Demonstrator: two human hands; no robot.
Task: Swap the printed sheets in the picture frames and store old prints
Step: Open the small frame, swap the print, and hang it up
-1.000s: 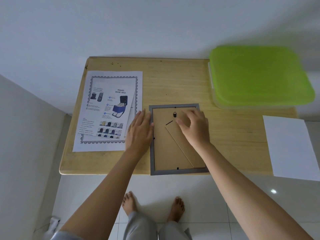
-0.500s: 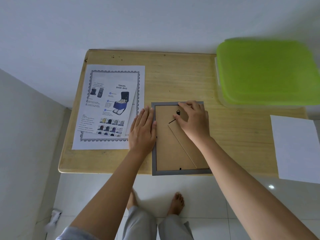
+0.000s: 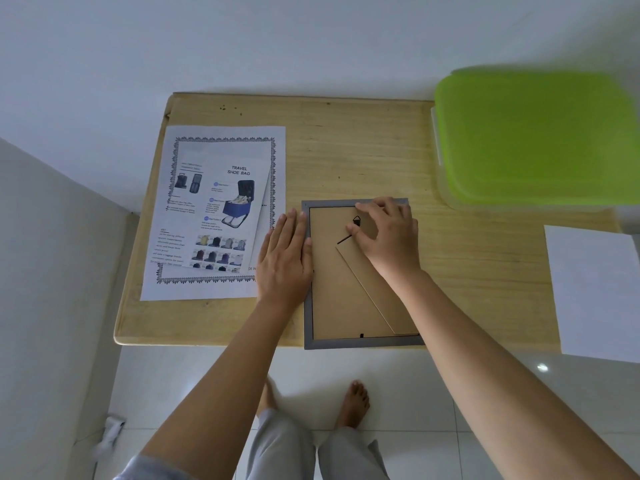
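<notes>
A grey picture frame (image 3: 360, 342) lies face down at the table's front edge, its brown backing board (image 3: 341, 299) and folded stand facing up. My left hand (image 3: 284, 260) lies flat with straight fingers across the frame's left edge and the corner of the printed sheets. My right hand (image 3: 388, 235) rests on the upper part of the backing, fingers bent, thumb by the black hanger and clip. Two printed sheets (image 3: 214, 209) lie stacked to the left; the top one reads "Travel Shoe Bag". A blank white sheet (image 3: 597, 292) lies at the right.
The wooden table (image 3: 363, 150) stands against a white wall. A box with a green lid (image 3: 533, 133) sits at the table's back right corner. White tiled floor and bare feet show below the front edge.
My right hand has shifted slightly up the backing toward the frame's top edge. My left hand stays flat on the left edge. The view has tilted a little.
</notes>
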